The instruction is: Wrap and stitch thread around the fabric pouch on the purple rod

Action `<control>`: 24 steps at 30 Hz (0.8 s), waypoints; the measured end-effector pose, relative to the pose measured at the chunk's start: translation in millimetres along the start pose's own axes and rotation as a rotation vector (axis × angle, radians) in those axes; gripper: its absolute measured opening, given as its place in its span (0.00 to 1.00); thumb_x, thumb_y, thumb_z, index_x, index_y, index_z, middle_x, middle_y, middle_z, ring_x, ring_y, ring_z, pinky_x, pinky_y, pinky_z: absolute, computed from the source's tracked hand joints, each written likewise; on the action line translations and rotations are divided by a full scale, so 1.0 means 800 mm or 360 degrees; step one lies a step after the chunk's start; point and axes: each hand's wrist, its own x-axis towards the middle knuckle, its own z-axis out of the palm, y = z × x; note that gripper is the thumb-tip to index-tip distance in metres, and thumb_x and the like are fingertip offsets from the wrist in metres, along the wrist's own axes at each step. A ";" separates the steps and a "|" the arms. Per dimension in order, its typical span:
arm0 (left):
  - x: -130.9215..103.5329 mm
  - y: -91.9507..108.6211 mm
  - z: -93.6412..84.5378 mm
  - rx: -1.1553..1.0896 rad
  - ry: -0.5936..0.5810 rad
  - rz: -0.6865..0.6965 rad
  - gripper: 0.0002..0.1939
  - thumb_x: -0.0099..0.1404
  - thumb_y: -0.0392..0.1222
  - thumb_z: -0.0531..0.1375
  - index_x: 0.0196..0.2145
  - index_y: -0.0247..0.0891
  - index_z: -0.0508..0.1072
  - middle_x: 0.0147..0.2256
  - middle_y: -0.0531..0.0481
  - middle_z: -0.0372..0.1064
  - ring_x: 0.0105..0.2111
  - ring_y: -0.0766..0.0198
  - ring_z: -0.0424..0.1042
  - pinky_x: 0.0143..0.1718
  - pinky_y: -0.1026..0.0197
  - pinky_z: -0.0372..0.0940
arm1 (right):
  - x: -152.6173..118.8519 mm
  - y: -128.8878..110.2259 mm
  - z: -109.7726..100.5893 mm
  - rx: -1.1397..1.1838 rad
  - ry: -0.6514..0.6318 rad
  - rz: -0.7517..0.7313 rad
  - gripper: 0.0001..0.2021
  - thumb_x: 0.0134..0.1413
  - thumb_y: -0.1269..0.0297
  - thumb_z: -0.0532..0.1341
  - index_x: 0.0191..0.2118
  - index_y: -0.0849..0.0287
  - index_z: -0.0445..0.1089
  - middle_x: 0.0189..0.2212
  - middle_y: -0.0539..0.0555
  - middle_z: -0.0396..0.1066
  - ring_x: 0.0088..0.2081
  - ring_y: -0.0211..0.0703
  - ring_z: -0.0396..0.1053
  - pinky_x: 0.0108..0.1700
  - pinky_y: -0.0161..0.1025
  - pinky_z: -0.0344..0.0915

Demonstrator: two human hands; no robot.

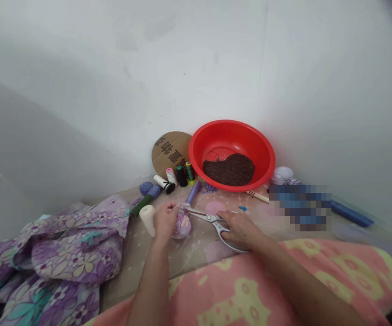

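My right hand [241,227] grips a pair of silver scissors [230,242], whose blades point left. The blade tips reach the gathered neck of a small purple floral cloth bundle [183,225]. My left hand [165,219] is closed in a pinch at that neck; any thread between the fingers is too fine to make out. Close to the left hand stands a cream cone of thread [146,217]. A purple stick-like roll [193,192] lies just behind the bundle.
A red basin [231,129] holding dark brown grains [230,170] stands against the wall. Near it are a round cardboard piece [169,151], thread spools [181,176] and white yarn [282,174]. Floral fabric [77,253] lies left, a pink-yellow blanket [230,290] in front.
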 end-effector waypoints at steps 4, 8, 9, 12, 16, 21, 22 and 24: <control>0.002 -0.002 0.001 0.0010 0.0014 -0.0005 0.14 0.55 0.47 0.53 0.28 0.36 0.74 0.24 0.50 0.70 0.24 0.64 0.67 0.24 0.66 0.56 | -0.006 0.003 -0.002 0.0011 -0.0018 0.0011 0.21 0.43 0.64 0.55 0.47 0.57 0.62 0.40 0.56 0.69 0.40 0.47 0.65 0.37 0.36 0.53; 0.001 0.000 -0.001 0.0016 0.0009 -0.0036 0.14 0.54 0.47 0.54 0.29 0.36 0.74 0.23 0.50 0.70 0.23 0.64 0.66 0.24 0.66 0.55 | -0.008 0.000 -0.003 0.0011 -0.0021 0.0007 0.20 0.42 0.64 0.55 0.46 0.57 0.62 0.39 0.55 0.69 0.39 0.46 0.65 0.36 0.36 0.53; 0.001 0.001 -0.001 0.0016 0.0011 -0.0038 0.14 0.55 0.47 0.54 0.29 0.36 0.75 0.23 0.50 0.70 0.24 0.64 0.67 0.24 0.66 0.55 | -0.007 -0.002 -0.003 0.0013 -0.0016 0.0004 0.20 0.43 0.64 0.55 0.46 0.57 0.62 0.39 0.55 0.69 0.39 0.47 0.65 0.36 0.36 0.53; -0.001 0.003 -0.002 0.0016 0.0011 -0.0032 0.14 0.55 0.47 0.54 0.29 0.36 0.74 0.24 0.49 0.70 0.24 0.64 0.67 0.25 0.66 0.56 | -0.002 -0.006 -0.001 0.0016 -0.0013 -0.0010 0.20 0.43 0.64 0.55 0.47 0.58 0.62 0.39 0.56 0.69 0.39 0.47 0.65 0.37 0.37 0.53; -0.002 0.003 -0.002 0.0014 -0.0004 -0.0019 0.15 0.55 0.48 0.53 0.28 0.36 0.74 0.23 0.50 0.69 0.23 0.65 0.66 0.24 0.66 0.55 | 0.004 -0.009 0.001 0.0023 -0.0029 -0.0023 0.22 0.43 0.64 0.55 0.49 0.58 0.61 0.41 0.57 0.68 0.41 0.48 0.65 0.38 0.37 0.54; -0.001 0.003 -0.002 0.0030 -0.0011 -0.0009 0.15 0.55 0.48 0.53 0.27 0.36 0.74 0.22 0.51 0.69 0.23 0.65 0.65 0.23 0.66 0.54 | 0.009 -0.013 0.002 0.0014 -0.0043 -0.0020 0.23 0.44 0.64 0.55 0.50 0.58 0.59 0.42 0.58 0.68 0.41 0.48 0.65 0.39 0.37 0.54; -0.001 0.003 -0.002 0.0038 -0.0006 -0.0002 0.15 0.55 0.48 0.53 0.27 0.36 0.74 0.22 0.51 0.69 0.23 0.65 0.65 0.24 0.66 0.54 | 0.010 -0.014 0.002 0.0016 -0.0050 -0.0016 0.23 0.44 0.64 0.55 0.50 0.58 0.60 0.42 0.58 0.68 0.41 0.47 0.65 0.38 0.37 0.54; -0.001 0.002 -0.001 0.0047 0.0005 0.0011 0.15 0.54 0.49 0.53 0.27 0.36 0.74 0.22 0.51 0.69 0.23 0.65 0.66 0.24 0.66 0.54 | 0.011 -0.014 0.004 0.0023 -0.0064 -0.0012 0.20 0.45 0.64 0.54 0.48 0.58 0.61 0.41 0.57 0.69 0.40 0.47 0.66 0.37 0.36 0.54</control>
